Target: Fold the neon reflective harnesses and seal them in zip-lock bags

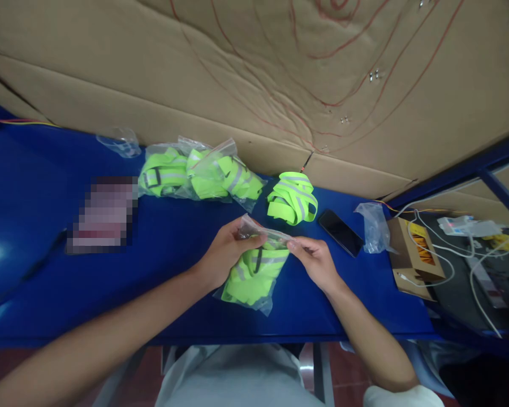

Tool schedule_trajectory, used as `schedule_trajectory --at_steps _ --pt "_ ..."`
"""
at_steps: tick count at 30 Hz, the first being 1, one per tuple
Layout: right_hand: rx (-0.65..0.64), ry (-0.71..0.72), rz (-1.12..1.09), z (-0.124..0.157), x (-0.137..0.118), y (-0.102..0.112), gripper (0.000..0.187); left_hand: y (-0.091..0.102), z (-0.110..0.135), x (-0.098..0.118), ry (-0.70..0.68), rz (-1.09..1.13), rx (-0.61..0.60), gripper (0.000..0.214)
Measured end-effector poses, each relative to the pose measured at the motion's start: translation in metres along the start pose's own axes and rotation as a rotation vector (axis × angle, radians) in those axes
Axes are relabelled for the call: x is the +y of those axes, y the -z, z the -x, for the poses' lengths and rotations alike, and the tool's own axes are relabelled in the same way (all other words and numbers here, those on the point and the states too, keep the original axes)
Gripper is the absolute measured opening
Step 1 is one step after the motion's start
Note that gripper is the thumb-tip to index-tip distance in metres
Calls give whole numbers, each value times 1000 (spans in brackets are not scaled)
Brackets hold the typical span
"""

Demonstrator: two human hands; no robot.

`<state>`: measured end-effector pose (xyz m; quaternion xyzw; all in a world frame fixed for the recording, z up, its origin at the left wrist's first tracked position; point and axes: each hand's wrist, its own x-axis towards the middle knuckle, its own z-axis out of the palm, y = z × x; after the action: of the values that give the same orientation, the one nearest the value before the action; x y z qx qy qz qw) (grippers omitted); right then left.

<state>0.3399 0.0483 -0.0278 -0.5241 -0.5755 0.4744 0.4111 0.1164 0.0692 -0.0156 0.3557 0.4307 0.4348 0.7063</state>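
My left hand (224, 251) and my right hand (316, 260) both pinch the top edge of a clear plastic bag (254, 271) that holds a folded neon-green reflective strap. The bag hangs just above the blue table (46, 186), near its front edge. Behind it lies a loose coiled neon-green reflective strap (292, 198). Further left sit several bagged straps (199, 172) in a cluster against the cardboard.
A black phone (340, 232) lies right of the loose strap, beside an empty clear bag (375, 226). Another empty bag (121, 141) lies at the back left. A cardboard wall (280, 73) backs the table. At right are a small cardboard box (413, 257) and white cables (470, 254).
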Motion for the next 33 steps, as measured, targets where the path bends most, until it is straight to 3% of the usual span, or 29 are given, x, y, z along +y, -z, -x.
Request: schedule_trajectory --at_steps 4,8,12,23,27,33 --pt "15 -67 -124 0 -8 0 27 -3 -1 1 53 63 -26 41" --pt "-66 -206 -360 -1 -9 3 26 0 -7 5 117 201 -141 40" --pt "-55 -213 -361 -3 -1 7 31 10 -15 6 104 203 -232 44" --pt "135 -23 -195 0 -2 2 25 11 -13 4 -100 -86 -86 39" --pt "139 59 -69 2 0 0 26 12 -14 1 -186 -150 -60 39" --pt "115 55 -34 -5 11 -10 35 13 -24 -10 -121 -83 81 47"
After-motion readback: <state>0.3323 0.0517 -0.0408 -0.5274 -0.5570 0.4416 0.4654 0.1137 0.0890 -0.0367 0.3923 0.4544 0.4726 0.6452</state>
